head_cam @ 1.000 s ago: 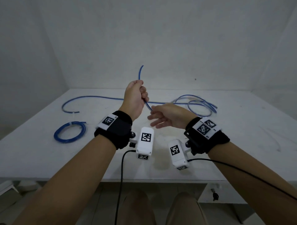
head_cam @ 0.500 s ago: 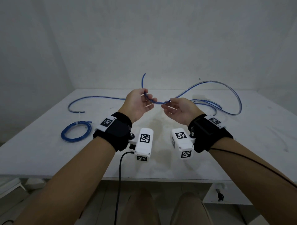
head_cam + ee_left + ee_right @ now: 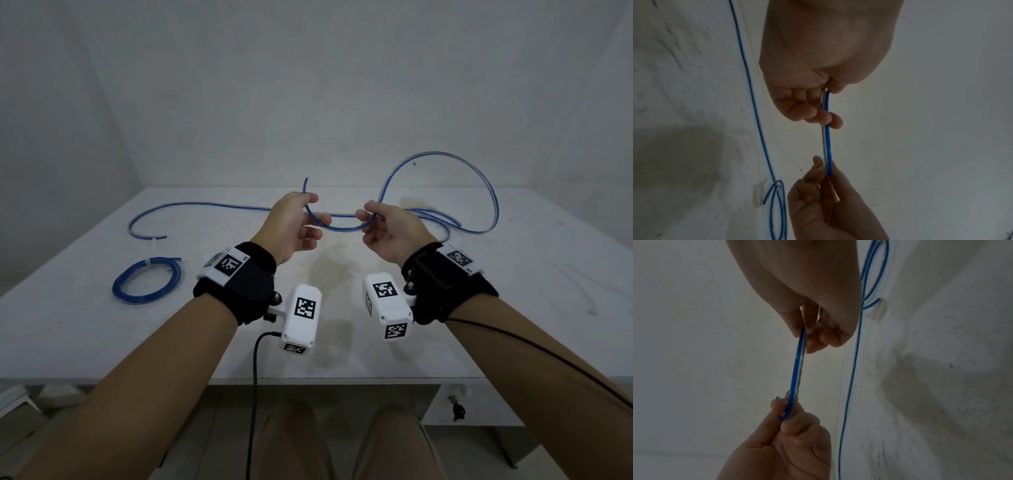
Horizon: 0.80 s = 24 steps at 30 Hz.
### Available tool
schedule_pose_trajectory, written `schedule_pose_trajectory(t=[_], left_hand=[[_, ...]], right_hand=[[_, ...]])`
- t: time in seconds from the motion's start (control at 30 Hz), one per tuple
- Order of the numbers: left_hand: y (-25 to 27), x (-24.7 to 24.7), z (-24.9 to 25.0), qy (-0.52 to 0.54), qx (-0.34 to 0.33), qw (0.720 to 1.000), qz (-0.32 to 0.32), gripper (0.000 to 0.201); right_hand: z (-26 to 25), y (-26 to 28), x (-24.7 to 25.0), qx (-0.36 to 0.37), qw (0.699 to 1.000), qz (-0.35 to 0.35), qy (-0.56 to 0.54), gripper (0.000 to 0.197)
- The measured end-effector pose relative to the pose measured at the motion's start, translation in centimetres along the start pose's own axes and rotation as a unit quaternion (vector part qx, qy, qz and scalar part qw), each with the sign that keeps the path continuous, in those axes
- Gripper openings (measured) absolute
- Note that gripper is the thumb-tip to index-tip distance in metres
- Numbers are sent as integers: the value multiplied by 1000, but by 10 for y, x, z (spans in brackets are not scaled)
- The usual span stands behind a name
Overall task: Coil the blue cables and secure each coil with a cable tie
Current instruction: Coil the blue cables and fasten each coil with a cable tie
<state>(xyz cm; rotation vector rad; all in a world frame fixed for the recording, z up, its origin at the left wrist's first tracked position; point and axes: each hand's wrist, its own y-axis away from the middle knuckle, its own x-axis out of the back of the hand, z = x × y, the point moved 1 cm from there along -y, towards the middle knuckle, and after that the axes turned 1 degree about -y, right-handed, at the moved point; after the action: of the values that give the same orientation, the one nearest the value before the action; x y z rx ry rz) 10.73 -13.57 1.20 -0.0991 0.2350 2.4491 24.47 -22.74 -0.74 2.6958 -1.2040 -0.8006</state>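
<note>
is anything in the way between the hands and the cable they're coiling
Nothing visible. The left hand and right hand both already pinch the cable, which sags freely between them above the table.

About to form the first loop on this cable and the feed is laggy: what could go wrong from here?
1. The left hand pinches the cable near its short free end, which could slip out.
2. The tall loop beyond the right hand may twist or kink.
3. Slack lies over another cable on the table and could drag it.
</note>
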Motion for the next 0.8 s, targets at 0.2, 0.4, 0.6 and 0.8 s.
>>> schedule_pose_trajectory(t=[0.2,0.4,0.6,0.8], left_hand=[[-2,-2,-6,-50,-4,999,-17,20],[-6,2,-11,-63,15,997,-29,20],[-7,-5,-14,-127,5,990,-54,28],[-8,-7,-16,-202,-8,976,-81,31]], right_hand=[[-3,2,8,-14,999,12,-35,27],[-9,0,21,0,997,0,-77,7],[-9,0,23,51,997,21,-49,8],[-10,0,24,48,998,17,-36,7]])
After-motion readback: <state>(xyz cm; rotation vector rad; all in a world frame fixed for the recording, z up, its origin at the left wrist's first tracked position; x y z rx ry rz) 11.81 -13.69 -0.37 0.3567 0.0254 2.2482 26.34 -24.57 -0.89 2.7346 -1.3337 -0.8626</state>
